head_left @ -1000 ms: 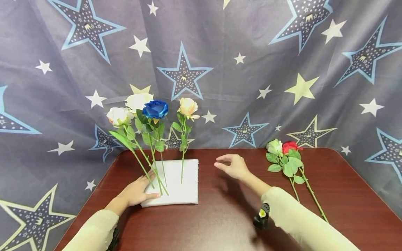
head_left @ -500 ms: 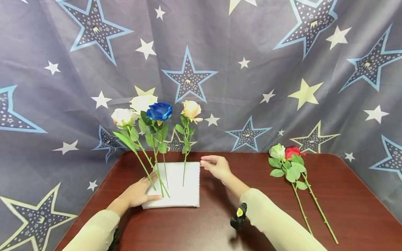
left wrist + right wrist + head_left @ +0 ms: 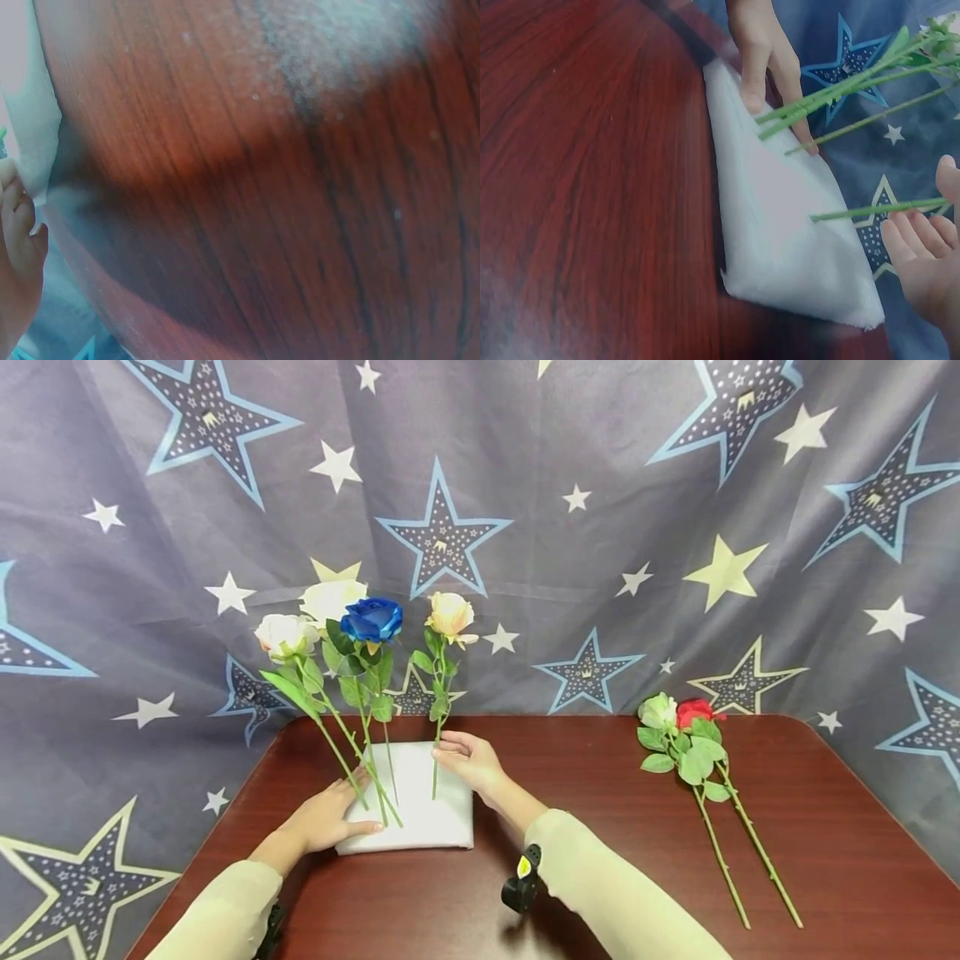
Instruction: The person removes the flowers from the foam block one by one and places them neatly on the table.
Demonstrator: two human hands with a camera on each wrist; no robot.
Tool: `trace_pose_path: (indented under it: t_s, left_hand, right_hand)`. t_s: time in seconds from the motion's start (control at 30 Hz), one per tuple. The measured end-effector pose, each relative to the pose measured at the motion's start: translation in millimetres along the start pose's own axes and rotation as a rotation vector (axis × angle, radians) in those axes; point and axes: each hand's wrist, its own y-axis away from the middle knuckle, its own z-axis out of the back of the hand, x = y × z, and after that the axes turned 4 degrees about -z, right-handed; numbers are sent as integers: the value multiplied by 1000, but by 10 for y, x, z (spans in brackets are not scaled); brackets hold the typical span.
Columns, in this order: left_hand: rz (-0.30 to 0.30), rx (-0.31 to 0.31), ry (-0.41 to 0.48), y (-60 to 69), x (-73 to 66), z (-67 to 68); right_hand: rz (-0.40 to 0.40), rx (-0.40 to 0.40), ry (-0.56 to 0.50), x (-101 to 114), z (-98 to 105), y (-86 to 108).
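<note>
A white foam block [image 3: 438, 828] lies on the table with several artificial roses standing in it. My left hand [image 3: 321, 820] rests on the block's left side, thumb spread along the front. A blue rose [image 3: 371, 620] and two white roses [image 3: 287, 637] lean above that hand. To the right stands a peach rose [image 3: 450, 615]. My right hand [image 3: 474, 767] is at the peach rose's stem [image 3: 855, 213]; in the right wrist view the stem passes between thumb and fingers, the thumb apart from it. The left wrist view shows only part of my left hand [image 3: 19, 251].
A pale green-white rose [image 3: 657, 712] and a red rose [image 3: 693, 713] lie on the right of the brown table [image 3: 615, 827], stems toward me. A grey star-patterned curtain [image 3: 525, 568] hangs behind the table.
My right hand has moved left, from beside the block to the peach rose's stem. My left hand has stayed on the block.
</note>
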Motion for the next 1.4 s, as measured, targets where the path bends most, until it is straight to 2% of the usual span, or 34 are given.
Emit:
trace_pose_path:
  t_s: [0.27, 0.5, 0.67, 1.0, 1.23, 1.4]
  left_hand:
    - [-1, -5, -15, -20, 8, -26]
    - [5, -20, -21, -19, 14, 10]
    - [10, -14, -16, -35, 8, 37]
    - [19, -6, 3, -21, -3, 0]
    - [-7, -14, -12, -42, 0, 5]
    - [8, -4, -14, -28, 3, -7]
  right_hand:
    - [39, -17, 68, 90, -19, 67]
    - [119, 16, 49, 158, -37, 69]
    - [148, -43, 67, 161, -47, 61]
    - [108, -56, 17, 166, 40, 51]
    - [130, 9, -90, 177, 64, 38]
    - [133, 36, -108, 171, 52, 42]
